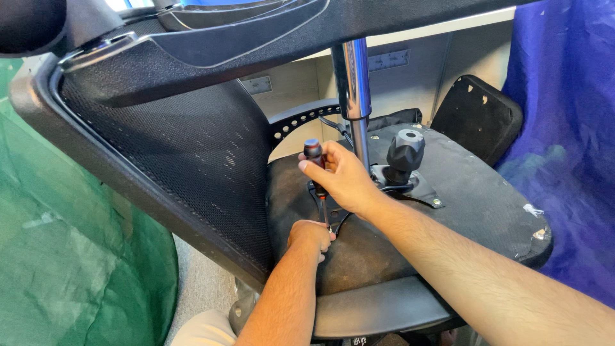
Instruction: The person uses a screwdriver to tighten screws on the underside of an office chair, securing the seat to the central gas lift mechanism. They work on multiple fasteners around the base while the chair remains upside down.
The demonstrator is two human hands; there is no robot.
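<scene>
**Screwdriver upright on an upturned office chair**

The right hand's (343,176) fingers were wrapped around the handle of a red-and-black screwdriver (314,160), holding it upright just beside the chrome gas-lift column (353,83). Its shaft ran down to the left hand (312,236), whose fingers were pinched closed around the lower end (the tip itself was hidden). Both hands worked over the black metal bracket (410,189) at the foot of the column. A black knob (405,150) stood on the far side of the column from the screwdriver. Around the column's foot spread the seat underside (474,205); the mesh backrest (186,154) rose to the column's left.
</scene>
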